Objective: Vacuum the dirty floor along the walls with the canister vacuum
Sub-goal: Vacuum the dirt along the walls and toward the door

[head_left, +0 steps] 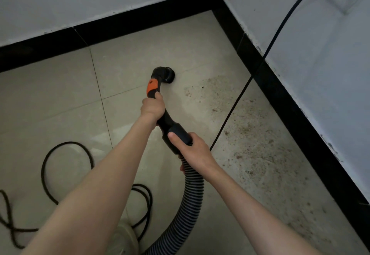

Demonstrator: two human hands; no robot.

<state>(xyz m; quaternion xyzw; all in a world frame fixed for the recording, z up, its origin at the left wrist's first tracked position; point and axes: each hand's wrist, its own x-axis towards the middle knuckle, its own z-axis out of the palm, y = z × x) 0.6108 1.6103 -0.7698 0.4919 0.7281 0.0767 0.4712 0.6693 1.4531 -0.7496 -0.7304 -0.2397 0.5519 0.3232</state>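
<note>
Near the corner baseboard [236, 28], both hands grip the vacuum wand [160, 88]

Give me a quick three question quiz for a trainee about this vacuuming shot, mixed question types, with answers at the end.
1. True or false: the brush nozzle sits on the speckled dirt patch.
2. Which of the hands grips the handle nearest the orange band? A) left hand B) right hand
3. Fill in: the taut black cord runs up the ____ wall.

Key: 1 false, it sits on cleaner tile left of the patch. 2 A. 3 right.
</note>
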